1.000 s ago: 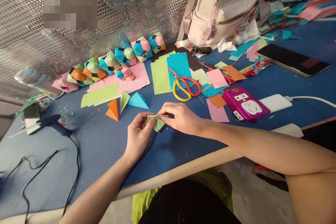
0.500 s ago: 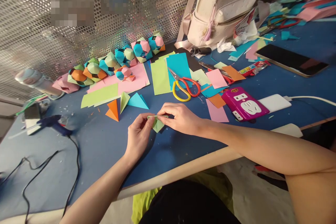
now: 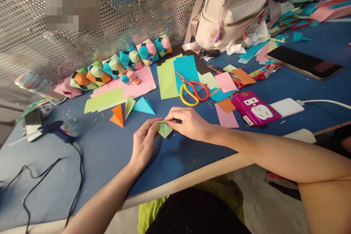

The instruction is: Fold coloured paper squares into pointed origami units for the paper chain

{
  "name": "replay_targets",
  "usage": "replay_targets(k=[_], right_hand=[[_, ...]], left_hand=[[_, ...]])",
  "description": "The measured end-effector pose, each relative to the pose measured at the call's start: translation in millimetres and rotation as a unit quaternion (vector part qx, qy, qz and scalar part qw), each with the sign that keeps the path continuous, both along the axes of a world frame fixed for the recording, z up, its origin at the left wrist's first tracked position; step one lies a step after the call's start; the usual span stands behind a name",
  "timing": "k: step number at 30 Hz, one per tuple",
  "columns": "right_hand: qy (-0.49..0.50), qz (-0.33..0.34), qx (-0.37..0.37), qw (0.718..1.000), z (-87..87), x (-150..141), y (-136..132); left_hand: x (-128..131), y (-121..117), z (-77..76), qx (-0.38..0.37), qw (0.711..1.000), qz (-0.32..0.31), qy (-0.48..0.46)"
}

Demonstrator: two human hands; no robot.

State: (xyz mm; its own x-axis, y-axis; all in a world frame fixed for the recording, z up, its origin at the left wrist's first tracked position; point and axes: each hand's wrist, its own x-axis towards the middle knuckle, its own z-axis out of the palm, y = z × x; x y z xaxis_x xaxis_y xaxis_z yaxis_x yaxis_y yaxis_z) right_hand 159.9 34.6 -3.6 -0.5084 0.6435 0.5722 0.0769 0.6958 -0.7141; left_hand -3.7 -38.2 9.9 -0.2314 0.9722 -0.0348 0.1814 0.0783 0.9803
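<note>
A small folded piece of light green paper [image 3: 164, 130] is pinched between both hands above the blue table, its point facing down toward me. My left hand [image 3: 144, 139] grips its left corner with thumb and fingers. My right hand [image 3: 189, 123] pinches the upper right edge; the fingertips cover that part. Just beyond my left hand lie folded paper pieces: an orange one [image 3: 117, 116], a pale green one [image 3: 129, 106] and a blue one [image 3: 143, 106]. Scissors with yellow and red handles [image 3: 189, 93] rest on blue and green sheets beyond my right hand.
Several multicoloured paper balls [image 3: 98, 73] line the perforated metal panel. At the left is a blue glue gun [image 3: 59, 129] with its cord. To the right are a purple power socket block [image 3: 251, 108], a phone [image 3: 304, 62] and loose paper squares. A pale backpack [image 3: 233, 7] stands behind.
My left thumb has shifted slightly left on the green paper, so more of its folded face shows. My right hand has hardly moved.
</note>
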Motion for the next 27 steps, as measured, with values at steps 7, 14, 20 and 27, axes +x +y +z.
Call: replay_targets(k=[7,14,20,27], right_hand=[[0.011,0.003,0.014,1.0,-1.1,-0.6,0.2],[0.008,0.0,-0.027,1.0,1.2,-1.0,-1.4],[-0.008,-0.021,0.007,1.0,-0.5,-0.3,1.0],[-0.012,-0.006,-0.005,1.0,-1.7,0.4,1.1]], left_hand=[[-1.6,-0.6,2.9,0.016,0.998,-0.017,0.062],[-5.4,-0.8,-0.8,0.04,0.991,-0.004,0.128],[-6.1,-0.5,-3.8,0.03,0.994,-0.009,0.105],[-1.9,1.9,6.3,0.009,0.992,-0.037,0.117]])
